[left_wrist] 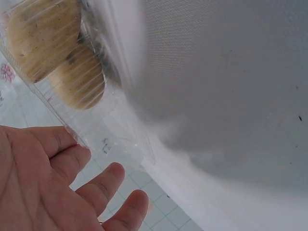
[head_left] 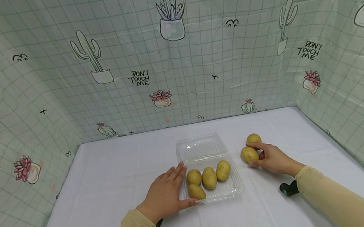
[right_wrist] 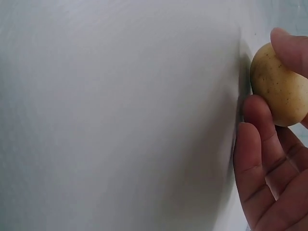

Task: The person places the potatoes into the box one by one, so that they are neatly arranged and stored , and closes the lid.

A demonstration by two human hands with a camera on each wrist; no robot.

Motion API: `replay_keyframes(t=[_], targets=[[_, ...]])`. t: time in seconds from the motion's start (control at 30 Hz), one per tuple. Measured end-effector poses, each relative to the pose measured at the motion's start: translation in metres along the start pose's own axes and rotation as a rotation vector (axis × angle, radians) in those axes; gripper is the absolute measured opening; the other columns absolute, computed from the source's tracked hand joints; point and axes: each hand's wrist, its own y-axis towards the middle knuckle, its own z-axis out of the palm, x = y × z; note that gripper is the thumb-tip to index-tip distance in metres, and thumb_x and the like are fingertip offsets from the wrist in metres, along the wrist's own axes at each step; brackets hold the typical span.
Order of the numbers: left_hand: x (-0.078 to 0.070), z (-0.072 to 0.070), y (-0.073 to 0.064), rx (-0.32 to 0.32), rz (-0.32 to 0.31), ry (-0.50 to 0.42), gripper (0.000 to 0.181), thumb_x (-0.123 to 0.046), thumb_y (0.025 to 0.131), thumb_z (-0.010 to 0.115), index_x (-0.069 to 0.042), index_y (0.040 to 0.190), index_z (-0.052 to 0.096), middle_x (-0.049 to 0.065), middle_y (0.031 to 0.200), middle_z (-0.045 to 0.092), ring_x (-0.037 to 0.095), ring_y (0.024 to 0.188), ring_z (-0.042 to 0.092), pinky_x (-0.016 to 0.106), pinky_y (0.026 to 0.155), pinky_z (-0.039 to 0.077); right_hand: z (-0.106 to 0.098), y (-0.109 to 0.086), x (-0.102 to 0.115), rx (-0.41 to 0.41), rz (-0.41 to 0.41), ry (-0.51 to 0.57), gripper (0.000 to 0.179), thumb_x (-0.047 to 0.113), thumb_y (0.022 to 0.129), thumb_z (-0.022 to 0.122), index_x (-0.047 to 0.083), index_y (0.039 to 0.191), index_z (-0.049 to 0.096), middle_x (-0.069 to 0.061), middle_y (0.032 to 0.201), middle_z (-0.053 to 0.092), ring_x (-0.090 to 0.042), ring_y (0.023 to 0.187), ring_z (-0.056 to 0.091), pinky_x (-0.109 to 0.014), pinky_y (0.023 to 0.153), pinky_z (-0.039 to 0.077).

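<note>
Right hand (head_left: pixel 276 158): thumb and fingers (right_wrist: pixel 258 111) curled about a potato (head_left: pixel 249 154), parted by roughly its girth; thumb on one side, two fingertips seen against the other, close by the white surface. I cannot tell whether the potato is lifted or resting. Left hand (head_left: pixel 166 194): spread wide, fingers nearly straight, tips at the left edge of a clear plastic box (head_left: pixel 221 191), thumb stretched along its near edge; it touches the box, with nothing in its grasp. Just beyond the gripped potato, a second loose potato (head_left: pixel 253 138); whether the two touch is hard to say from here. Both sit to the right of the box. Inside the box, four more: one at the back left (head_left: pixel 194 177), one at the front left (head_left: pixel 196 191), a middle one (head_left: pixel 209 178) standing lengthwise, and one at the right (head_left: pixel 223 170), leaning slightly. Lid (head_left: pixel 201 147) folded back, away from the person. Tan sleeves (head_left: pixel 337 192) on both arms; something dark (head_left: pixel 288 188) under the right cuff. All on a white-covered desk (head_left: pixel 124 174). Behind and at both sides, a pale green checked cloth (head_left: pixel 195 58) printed with potted cacti and "DON'T TOUCH ME".
</note>
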Motion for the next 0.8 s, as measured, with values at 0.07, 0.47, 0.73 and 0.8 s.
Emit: replay_keyframes(t=[0.07, 0.47, 0.73, 0.8], targets=[[0.000, 0.000, 0.000, 0.001, -0.001, 0.001, 0.103, -0.081, 0.085, 0.048, -0.002, 0.150, 0.042, 0.012, 0.158, 0.035, 0.035, 0.138, 0.042, 0.047, 0.106, 0.041, -0.001, 0.000, 0.002, -0.005, -0.005, 0.000, 0.069, 0.016, 0.083, 0.083, -0.001, 0.142, 0.051, -0.015, 0.113, 0.059, -0.015, 0.065, 0.050, -0.026, 0.054, 0.043], [0.000, -0.002, 0.000, -0.001, 0.001, 0.001, 0.102, -0.079, 0.085, 0.050, -0.001, 0.150, 0.042, 0.014, 0.157, 0.036, 0.035, 0.137, 0.043, 0.047, 0.106, 0.041, -0.008, 0.003, 0.029, -0.012, -0.101, 0.041, 0.065, 0.017, 0.085, 0.082, 0.003, 0.142, 0.053, -0.012, 0.122, 0.060, -0.021, 0.084, 0.058, -0.028, 0.068, 0.052], [-0.001, -0.003, 0.000, 0.020, -0.012, -0.008, 0.102, -0.079, 0.085, 0.051, -0.001, 0.151, 0.042, 0.013, 0.157, 0.035, 0.035, 0.137, 0.042, 0.045, 0.107, 0.040, -0.002, 0.001, 0.049, 0.019, -0.128, 0.071, 0.065, 0.017, 0.084, 0.083, 0.010, 0.142, 0.055, -0.004, 0.119, 0.058, -0.019, 0.083, 0.060, -0.029, 0.072, 0.054], [-0.001, -0.002, 0.000, 0.019, -0.013, -0.011, 0.102, -0.079, 0.085, 0.051, -0.001, 0.151, 0.042, 0.013, 0.157, 0.035, 0.035, 0.137, 0.042, 0.046, 0.107, 0.040, 0.000, 0.000, 0.054, 0.037, -0.140, 0.081, 0.065, 0.017, 0.084, 0.083, 0.011, 0.142, 0.055, -0.003, 0.116, 0.059, -0.019, 0.083, 0.060, -0.029, 0.073, 0.055]])
